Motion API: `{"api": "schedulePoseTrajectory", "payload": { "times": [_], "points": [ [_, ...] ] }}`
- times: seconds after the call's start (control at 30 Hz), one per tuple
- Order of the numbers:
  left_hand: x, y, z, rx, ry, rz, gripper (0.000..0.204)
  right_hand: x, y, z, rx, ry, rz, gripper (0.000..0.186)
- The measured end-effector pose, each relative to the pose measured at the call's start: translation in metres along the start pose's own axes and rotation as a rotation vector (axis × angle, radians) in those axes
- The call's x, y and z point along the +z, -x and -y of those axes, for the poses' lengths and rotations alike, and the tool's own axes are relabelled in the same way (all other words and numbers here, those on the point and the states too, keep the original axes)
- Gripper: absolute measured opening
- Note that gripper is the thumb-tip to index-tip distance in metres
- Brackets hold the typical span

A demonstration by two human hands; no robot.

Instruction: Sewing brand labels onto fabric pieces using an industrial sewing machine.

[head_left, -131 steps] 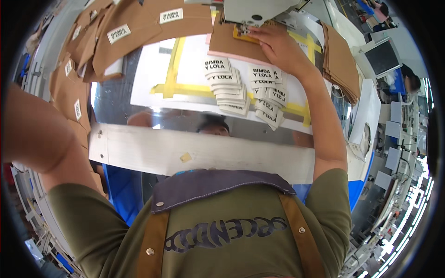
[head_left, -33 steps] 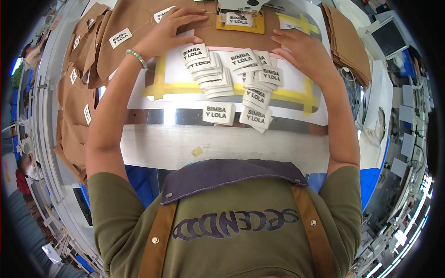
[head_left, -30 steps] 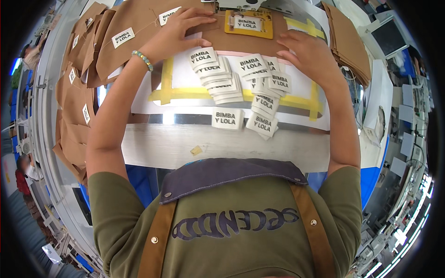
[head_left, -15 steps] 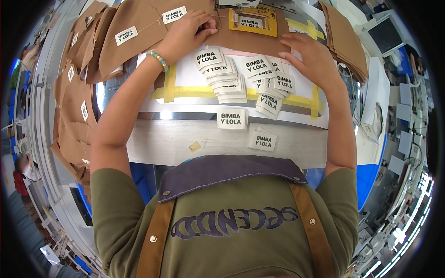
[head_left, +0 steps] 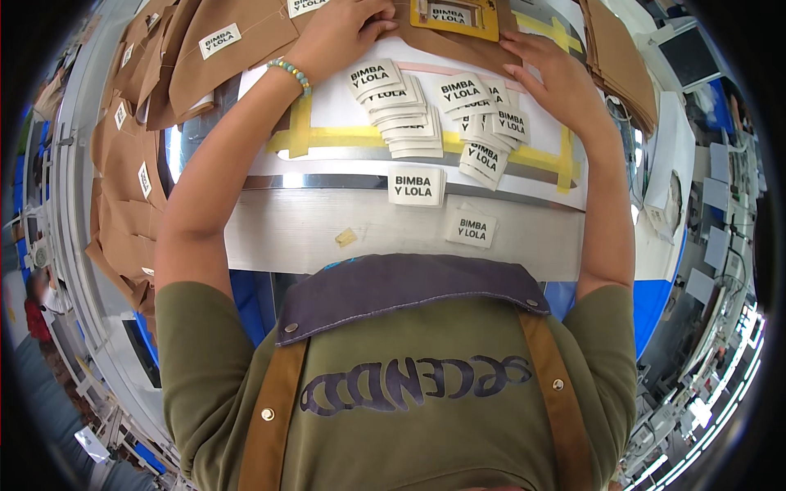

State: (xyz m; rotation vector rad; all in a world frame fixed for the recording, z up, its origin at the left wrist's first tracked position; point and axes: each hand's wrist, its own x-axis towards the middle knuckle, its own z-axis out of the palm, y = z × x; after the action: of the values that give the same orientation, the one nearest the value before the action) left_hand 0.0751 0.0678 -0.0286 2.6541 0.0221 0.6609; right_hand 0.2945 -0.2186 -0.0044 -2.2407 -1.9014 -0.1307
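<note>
My left hand (head_left: 358, 31), with a beaded bracelet at the wrist, rests with bent fingers on the left part of a brown flat piece (head_left: 458, 47). Its thumb and fingertips come close together at the piece; the exact grip is partly hidden. On the right, my right hand (head_left: 547, 75) has its fingers stretched and apart, with fingertips touching the piece's right edge. Between both hands a yellow frame (head_left: 485, 33) lies on the brown piece, and a white printed label (head_left: 449, 14) shows in its window.
Towards me lie a fanned stack of labels (head_left: 401, 127), another loose pile (head_left: 483, 155) and two small stacks. Yellow tape (head_left: 352, 135) marks the white sheet. Brown pieces with labels (head_left: 123, 172) hang at the left; more brown pieces (head_left: 618, 57) are stacked at the right.
The view has tilted, so everything on the table sits higher in the picture. Both hands keep nearly the same place beside the yellow frame.
</note>
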Motion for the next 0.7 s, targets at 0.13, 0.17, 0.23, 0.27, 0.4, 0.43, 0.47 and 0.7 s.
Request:
{"api": "schedulePoseTrajectory", "payload": {
  "times": [0.13,0.17,0.23,0.27,0.4,0.43,0.47,0.7],
  "points": [
    [-0.017,0.017,0.015,0.167,-0.155,0.026,0.008,-0.032,0.024,0.015,-0.032,-0.033,-0.052,0.038],
    [-0.027,0.024,0.024,0.196,-0.259,0.011,0.009,-0.041,0.035,0.022,-0.022,-0.017,-0.068,0.036],
    [-0.051,0.047,0.044,0.172,-0.363,0.015,0.014,-0.057,0.057,0.037,0.000,-0.083,-0.043,0.035],
    [-0.060,0.058,0.054,0.016,-0.506,0.077,0.014,-0.063,0.066,0.045,-0.003,-0.143,-0.040,0.035],
    [-0.092,0.093,0.087,0.148,-0.693,0.034,0.037,-0.068,0.094,0.074,-0.064,-0.351,0.053,0.027],
    [-0.097,0.100,0.091,0.022,-0.688,0.023,0.028,-0.069,0.097,0.075,-0.040,-0.351,0.027,0.025],
    [-0.100,0.104,0.094,-0.124,-0.681,0.006,0.021,-0.070,0.099,0.069,-0.043,-0.331,0.022,0.025],
    [-0.114,0.110,0.079,-0.347,-0.627,0.099,0.025,-0.063,0.100,-0.032,0.524,-0.052,-0.306,0.028]
  ]
}}
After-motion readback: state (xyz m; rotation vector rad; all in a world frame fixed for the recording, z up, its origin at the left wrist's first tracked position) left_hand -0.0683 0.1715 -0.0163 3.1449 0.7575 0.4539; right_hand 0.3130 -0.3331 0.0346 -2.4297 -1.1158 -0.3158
